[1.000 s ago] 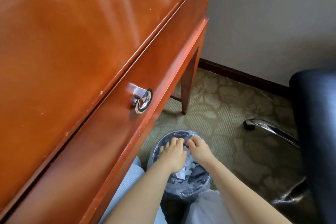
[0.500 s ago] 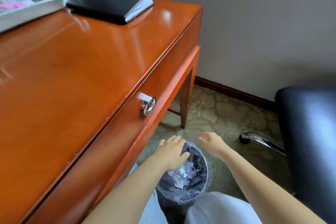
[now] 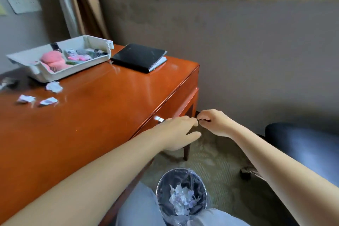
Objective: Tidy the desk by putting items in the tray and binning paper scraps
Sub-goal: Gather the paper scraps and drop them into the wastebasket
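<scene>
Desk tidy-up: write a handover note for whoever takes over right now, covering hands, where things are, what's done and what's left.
Left hand: open, holding nothing, past the front edge of the desk.
Right hand: fingers curled beside the left fingertips; whether it pinches something small is unclear.
Tray: at the back of the desk, small items already in it; black notebook beside it.
Bin: on the floor by the knees, crumpled paper inside.
Left to do: three paper scraps on the desk, in front of the tray, go in the bin.
</scene>
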A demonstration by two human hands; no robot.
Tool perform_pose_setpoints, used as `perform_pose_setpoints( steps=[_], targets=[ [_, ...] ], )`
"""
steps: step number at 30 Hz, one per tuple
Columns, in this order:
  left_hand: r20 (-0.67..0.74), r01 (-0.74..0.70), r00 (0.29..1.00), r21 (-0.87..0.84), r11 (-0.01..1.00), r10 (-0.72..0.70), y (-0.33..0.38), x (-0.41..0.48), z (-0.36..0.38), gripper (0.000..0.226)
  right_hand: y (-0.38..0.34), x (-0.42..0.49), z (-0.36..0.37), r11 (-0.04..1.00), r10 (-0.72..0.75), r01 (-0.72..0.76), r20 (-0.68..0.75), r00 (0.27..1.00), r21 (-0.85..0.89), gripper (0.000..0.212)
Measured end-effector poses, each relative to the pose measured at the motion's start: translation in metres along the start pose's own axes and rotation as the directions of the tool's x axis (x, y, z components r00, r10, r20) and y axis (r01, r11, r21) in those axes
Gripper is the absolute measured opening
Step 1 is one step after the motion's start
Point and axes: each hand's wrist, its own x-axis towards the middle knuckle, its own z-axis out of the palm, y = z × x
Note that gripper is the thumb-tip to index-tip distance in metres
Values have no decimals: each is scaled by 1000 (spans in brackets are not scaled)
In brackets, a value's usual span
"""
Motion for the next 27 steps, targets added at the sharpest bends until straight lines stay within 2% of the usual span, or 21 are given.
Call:
perform_pose_setpoints(
  steps=[4,8,18,23,27],
  targets=[
    [-119,-24,993,27,999,27,-3,-31,-39,39,-52,-9,-35,991,-135,135,-56,989,-1,26],
    [-181,41,983,12,999,-38,-21,-63,-62,35,-97,-9,-53,973,-229,224,-91,969,-61,24],
    [-311,301,906,-8,954,-288,-96,-168,-76,35,-212,3,-24,902,-417,417,27,909,-115,23],
    [-390,486,780,-115,866,-490,-145,-209,-60,37,-258,18,19,865,-483,493,111,869,-98,29],
    [-415,651,616,-211,729,-670,-190,-236,-43,45,-284,38,62,870,-469,486,163,868,-86,49]
  ],
)
